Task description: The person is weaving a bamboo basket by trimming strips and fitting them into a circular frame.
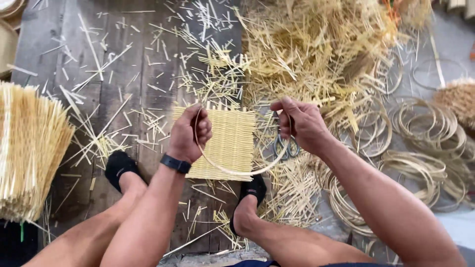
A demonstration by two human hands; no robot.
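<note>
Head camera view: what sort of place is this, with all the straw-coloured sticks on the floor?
Probably a bamboo-weaving workshop floor. A square pale woven bamboo mat lies on dark wooden planks, coiled thin bamboo hoops are piled nearby, and the left hand and right hand bend a thin bamboo strip.

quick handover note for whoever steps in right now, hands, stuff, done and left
Left hand: fingers closed on one end of a thin bamboo strip, bent into a curve.
Right hand: pinching the strip's other end.
The strip arcs above a square woven mat lying flat on the plank floor, between the feet.
Scissors lie just right of the mat; finished rings are piled further right, a bundle of sticks to the left.
Done: mat woven.
Left: strip ends not yet joined.
</note>
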